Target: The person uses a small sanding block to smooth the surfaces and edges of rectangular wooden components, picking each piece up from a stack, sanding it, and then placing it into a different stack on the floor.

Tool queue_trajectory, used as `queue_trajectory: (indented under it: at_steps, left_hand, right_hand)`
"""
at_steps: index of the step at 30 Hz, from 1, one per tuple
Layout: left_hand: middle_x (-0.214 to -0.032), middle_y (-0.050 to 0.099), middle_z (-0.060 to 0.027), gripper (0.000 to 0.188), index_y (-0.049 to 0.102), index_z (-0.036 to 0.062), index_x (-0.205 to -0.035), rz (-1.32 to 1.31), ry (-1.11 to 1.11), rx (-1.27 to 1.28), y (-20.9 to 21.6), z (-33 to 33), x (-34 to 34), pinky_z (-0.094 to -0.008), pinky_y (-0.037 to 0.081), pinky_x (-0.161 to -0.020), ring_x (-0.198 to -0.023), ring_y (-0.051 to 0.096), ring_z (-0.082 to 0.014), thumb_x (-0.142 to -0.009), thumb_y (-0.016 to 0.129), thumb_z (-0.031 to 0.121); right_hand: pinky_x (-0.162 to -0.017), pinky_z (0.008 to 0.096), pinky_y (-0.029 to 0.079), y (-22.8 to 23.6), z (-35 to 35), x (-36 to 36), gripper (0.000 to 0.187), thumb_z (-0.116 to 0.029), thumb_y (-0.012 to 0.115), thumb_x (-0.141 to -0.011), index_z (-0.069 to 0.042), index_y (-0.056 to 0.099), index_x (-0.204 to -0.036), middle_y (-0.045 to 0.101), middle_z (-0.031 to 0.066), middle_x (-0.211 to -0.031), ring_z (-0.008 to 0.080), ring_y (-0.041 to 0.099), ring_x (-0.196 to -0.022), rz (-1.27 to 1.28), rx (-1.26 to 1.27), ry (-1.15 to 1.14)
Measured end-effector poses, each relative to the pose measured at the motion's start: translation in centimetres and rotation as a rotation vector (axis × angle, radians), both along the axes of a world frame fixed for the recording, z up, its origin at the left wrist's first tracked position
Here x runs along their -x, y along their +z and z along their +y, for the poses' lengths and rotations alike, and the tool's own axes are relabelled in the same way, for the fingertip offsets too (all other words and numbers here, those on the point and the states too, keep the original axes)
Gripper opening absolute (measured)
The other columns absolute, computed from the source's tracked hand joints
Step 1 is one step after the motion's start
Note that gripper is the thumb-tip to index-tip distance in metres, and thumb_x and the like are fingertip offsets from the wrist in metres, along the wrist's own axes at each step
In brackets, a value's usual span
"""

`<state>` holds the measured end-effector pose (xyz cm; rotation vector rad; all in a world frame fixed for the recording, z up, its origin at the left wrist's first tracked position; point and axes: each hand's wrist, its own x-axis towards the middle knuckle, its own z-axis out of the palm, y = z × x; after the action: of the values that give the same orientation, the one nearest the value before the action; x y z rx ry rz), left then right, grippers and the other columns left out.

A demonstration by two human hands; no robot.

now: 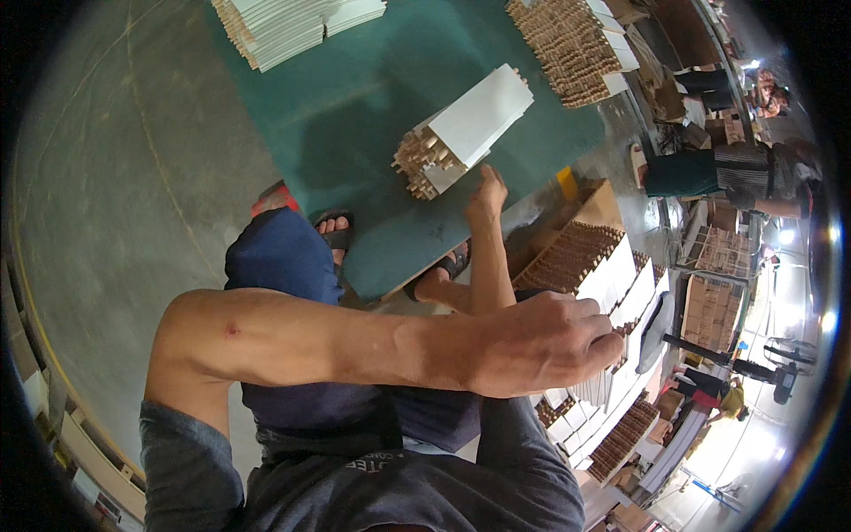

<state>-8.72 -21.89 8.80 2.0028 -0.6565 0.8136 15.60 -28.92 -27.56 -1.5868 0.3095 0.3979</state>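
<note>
A bundle of white flat strips with tan wooden-looking stick ends (474, 120) lies slanted on the green table (355, 133). My right hand (487, 192) is at the bundle's near right edge, its fingers curled; whether it grips a strip is hidden. My left arm crosses in front of my body to the right. My left hand (545, 346) is closed, knuckles up, over stacked white strips (616, 275) with brown ends on my right. Its fingertips are mostly hidden, so what they hold does not show.
More white strips (284, 31) are piled at the table's far left, and another pile (567, 49) is at its far right. A cardboard box (598, 208) stands right of the table. A black fan (784, 377) is farther right, and a person (727, 168) stands beyond.
</note>
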Motion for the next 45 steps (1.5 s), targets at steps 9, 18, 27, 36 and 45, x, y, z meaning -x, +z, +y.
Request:
queue_trajectory:
  at_steps: [9, 18, 27, 36, 45]
  left_hand:
    - [-0.083, 0.053, -0.0080, 0.019, 0.051, 0.0033, -0.092, -0.081, -0.051, 0.180, -1.0, -2.7, -1.4, -0.0359, 0.051, -0.065, -0.076, 0.059, -0.0218, -0.081, 0.066, 0.008]
    - [-0.085, 0.055, -0.0080, 0.027, 0.056, 0.0024, -0.099, -0.031, -0.012, 0.177, -1.8, -2.1, -1.5, -0.0360, 0.053, -0.066, -0.079, 0.061, -0.0239, -0.076, 0.069, 0.004]
    - [-0.085, 0.055, -0.0076, 0.025, 0.057, 0.0033, -0.097, 0.008, 0.014, 0.180, -2.0, -1.7, -1.2, -0.0356, 0.054, -0.066, -0.081, 0.062, -0.0238, -0.076, 0.069, 0.003]
    - [-0.082, 0.060, -0.0104, 0.018, 0.063, 0.0023, -0.098, -0.120, 0.015, 0.256, -1.1, -1.7, -2.2, -0.0390, 0.053, -0.068, -0.074, 0.062, -0.0273, -0.080, 0.067, 0.001]
    - [-0.095, 0.071, 0.0008, 0.018, 0.071, 0.0063, -0.109, 0.169, 0.238, 0.199, 2.9, 1.3, -2.8, -0.0224, 0.051, -0.077, -0.085, 0.064, -0.0063, -0.092, 0.070, 0.002]
  right_hand:
    - [-0.107, 0.0456, 0.037, 21.2, 0.2, 8.7, 0.047, -0.034, 0.064, -0.090, -0.014, 0.069, -0.131, 0.053, 0.0143, -0.141, 0.0302, 0.047, -0.126, -1.044, 0.203, 0.358]
    - [-0.113, 0.0508, 0.031, 22.1, 2.5, 10.8, 0.054, -0.009, 0.060, -0.069, -0.015, 0.073, -0.121, 0.051, 0.0120, -0.139, 0.0374, 0.040, -0.132, -1.365, 0.483, 0.567]
    - [-0.111, 0.0536, 0.031, 22.1, 2.8, 12.2, 0.045, -0.008, 0.059, -0.062, -0.012, 0.079, -0.102, 0.059, 0.0137, -0.132, 0.0387, 0.041, -0.132, -1.479, 0.306, 0.657]
    - [-0.083, 0.0427, 0.052, 17.7, 0.5, 16.4, 0.017, 0.000, 0.075, -0.077, -0.002, 0.069, -0.092, 0.064, 0.0145, -0.108, 0.0334, 0.062, -0.101, -1.138, 0.323, 0.897]
    - [-0.078, 0.0370, 0.055, 31.7, -17.0, 26.0, 0.012, 0.000, 0.069, -0.086, 0.000, 0.071, -0.098, 0.072, 0.0126, -0.099, 0.0268, 0.067, -0.083, -1.001, 0.426, 0.359]
